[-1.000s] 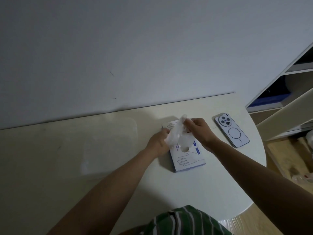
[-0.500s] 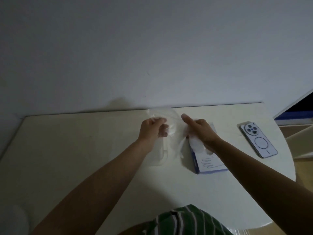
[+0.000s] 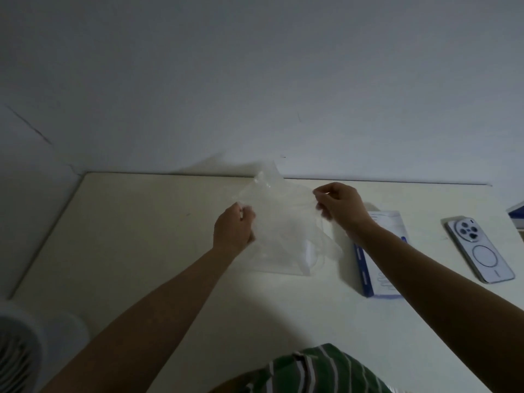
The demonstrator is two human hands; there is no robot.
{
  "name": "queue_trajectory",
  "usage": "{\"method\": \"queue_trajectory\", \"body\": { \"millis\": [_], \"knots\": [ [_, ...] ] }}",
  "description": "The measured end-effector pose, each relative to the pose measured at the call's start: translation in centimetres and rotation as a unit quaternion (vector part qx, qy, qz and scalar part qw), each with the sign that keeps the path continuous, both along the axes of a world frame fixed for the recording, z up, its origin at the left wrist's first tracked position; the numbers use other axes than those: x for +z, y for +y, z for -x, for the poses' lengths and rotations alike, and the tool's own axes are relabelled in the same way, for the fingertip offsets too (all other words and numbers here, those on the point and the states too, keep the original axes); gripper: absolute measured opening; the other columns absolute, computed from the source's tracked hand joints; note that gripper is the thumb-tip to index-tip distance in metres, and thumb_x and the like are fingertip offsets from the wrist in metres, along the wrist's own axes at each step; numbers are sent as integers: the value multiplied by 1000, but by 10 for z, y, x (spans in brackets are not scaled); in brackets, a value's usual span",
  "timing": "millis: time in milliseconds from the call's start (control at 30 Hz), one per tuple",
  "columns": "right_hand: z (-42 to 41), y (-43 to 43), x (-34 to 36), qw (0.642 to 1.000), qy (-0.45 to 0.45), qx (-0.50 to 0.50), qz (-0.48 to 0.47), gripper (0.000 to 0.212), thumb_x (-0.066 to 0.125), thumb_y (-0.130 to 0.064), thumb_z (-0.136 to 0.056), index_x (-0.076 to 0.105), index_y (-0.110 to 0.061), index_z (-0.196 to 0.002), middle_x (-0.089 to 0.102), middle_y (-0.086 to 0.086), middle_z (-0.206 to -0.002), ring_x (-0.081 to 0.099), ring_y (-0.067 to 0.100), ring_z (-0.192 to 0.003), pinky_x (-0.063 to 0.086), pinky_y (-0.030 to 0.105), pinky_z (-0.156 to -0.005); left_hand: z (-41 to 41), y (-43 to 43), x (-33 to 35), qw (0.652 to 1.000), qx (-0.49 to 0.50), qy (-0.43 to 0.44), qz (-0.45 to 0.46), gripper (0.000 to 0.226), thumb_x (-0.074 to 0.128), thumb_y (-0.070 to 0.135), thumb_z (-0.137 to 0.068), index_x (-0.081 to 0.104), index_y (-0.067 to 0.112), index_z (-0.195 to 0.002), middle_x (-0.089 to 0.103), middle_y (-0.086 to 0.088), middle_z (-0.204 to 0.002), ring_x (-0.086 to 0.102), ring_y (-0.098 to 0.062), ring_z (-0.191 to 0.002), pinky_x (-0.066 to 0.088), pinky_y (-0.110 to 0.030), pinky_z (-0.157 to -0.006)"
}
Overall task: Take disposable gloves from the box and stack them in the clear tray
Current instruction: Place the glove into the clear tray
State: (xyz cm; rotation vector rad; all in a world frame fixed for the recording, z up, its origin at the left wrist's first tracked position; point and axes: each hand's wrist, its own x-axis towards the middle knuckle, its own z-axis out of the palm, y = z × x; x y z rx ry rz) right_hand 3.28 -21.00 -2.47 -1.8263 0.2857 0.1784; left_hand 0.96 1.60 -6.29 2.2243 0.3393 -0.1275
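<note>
The left hand and right hand each pinch one edge of a thin glove, spread wide just left of the box; the clear tray shows faintly below; next, probably, lay it down flat inside.

Left hand and right hand apart, fingers pinching glove.

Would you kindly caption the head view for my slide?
Left hand and right hand hold a clear glove spread above the table, box alongside.
</note>
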Motion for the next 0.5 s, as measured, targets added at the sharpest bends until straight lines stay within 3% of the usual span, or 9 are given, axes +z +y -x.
{"method": "queue_trajectory", "body": {
  "millis": [67,167,267,333,367,433,500],
  "knots": [
    [-9,9,-2,999,0,29,29,14,58,-6,-93,70,-1,-97,62,8,-67,50,15,-53,42,21,-49,1,3,-4,998,-13,65,6,31,56,26,-93,51,5,-115,67,-18,-102,65,-36,-90,53,-42,-84],
    [-19,18,-2,989,3,111,97,20,54,-4,-90,74,-9,-92,62,5,-66,49,9,-52,41,17,-50,1,4,-5,1000,4,22,5,64,71,24,-83,34,3,-131,48,-15,-128,52,-31,-114,39,-26,-89],
    [-29,23,0,973,12,178,145,24,54,-6,-90,74,-18,-85,60,1,-65,47,8,-51,39,15,-47,-4,12,-6,998,20,-36,38,67,75,22,-81,38,3,-133,50,-12,-130,51,-25,-116,39,-27,-95],
    [-34,23,6,973,17,203,113,26,53,-3,-90,72,-18,-82,57,-1,-61,44,9,-50,37,18,-47,-10,15,-2,990,43,-15,134,58,75,22,-83,44,5,-130,60,-11,-120,59,-21,-102,44,-27,-89],
    [-36,23,8,972,17,216,95,26,53,-2,-90,72,-17,-81,56,-4,-58,44,9,-49,37,18,-47,-13,15,1,971,70,15,226,54,74,21,-84,46,6,-128,62,-12,-114,62,-20,-92,48,-30,-84],
    [-40,23,13,969,17,236,75,26,52,0,-90,71,-14,-79,58,-6,-57,48,7,-50,41,17,-50,-18,16,8,893,123,80,426,35,68,18,-89,52,4,-116,65,-13,-98,65,-21,-73,54,-32,-71],
    [-42,24,15,971,28,233,42,25,50,1,-92,69,-8,-79,67,3,-71,59,12,-60,51,22,-60,-21,19,11,835,138,108,522,11,61,12,-92,58,5,-99,68,-13,-83,66,-21,-63,56,-31,-65]
  ]
}}
